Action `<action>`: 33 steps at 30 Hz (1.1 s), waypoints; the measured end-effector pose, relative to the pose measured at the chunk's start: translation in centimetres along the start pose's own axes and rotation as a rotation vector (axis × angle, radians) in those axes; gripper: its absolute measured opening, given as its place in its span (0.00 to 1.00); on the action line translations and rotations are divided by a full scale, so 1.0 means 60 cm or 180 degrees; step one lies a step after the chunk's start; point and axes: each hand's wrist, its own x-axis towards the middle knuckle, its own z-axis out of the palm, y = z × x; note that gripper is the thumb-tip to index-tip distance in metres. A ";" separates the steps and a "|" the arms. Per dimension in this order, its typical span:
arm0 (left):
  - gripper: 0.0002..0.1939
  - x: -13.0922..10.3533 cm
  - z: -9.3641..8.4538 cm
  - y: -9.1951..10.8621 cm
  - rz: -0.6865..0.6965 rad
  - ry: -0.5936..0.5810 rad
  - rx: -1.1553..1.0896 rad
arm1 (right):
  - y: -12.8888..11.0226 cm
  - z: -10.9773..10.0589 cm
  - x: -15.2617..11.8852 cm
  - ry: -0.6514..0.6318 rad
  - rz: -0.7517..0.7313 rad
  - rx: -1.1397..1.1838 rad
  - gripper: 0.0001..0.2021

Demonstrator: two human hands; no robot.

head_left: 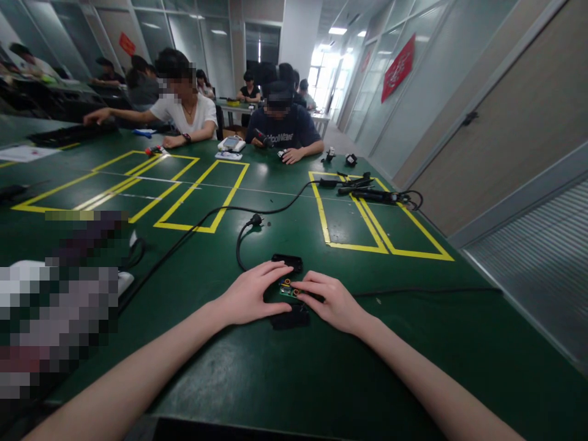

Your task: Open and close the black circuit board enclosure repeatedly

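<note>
A small green circuit board [285,290] with copper-coloured coils lies between my two hands. My right hand [334,303] has its fingertips closed on the board's right end. On the other side, my left hand [248,295] is open, thumb and fingers spread in a curve around the board's left end. Just beyond the board is a black plastic casing half [288,261], partly covered by my left fingertips. A second flat black piece [291,318] lies on the near side, below my left thumb.
A black cord with a plug [255,220] curls on the green table [220,373]; another long cable [220,209] crosses it. Black tools and cables [367,191] lie at right over yellow tape. Two co-workers [282,122] sit opposite. Blurred items [68,306] stand at left.
</note>
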 end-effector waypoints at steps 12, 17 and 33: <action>0.26 -0.009 -0.016 -0.004 0.0121 0.0287 0.0148 | -0.016 0.005 -0.007 0.0063 0.0322 -0.0120 0.33; 0.19 -0.012 -0.012 -0.012 0.0162 0.0149 0.0321 | -0.018 0.013 -0.003 0.0050 0.0492 -0.0299 0.38; 0.08 -0.002 -0.006 -0.021 0.0112 0.0330 0.0838 | -0.009 0.011 0.000 0.0276 0.0432 -0.0347 0.24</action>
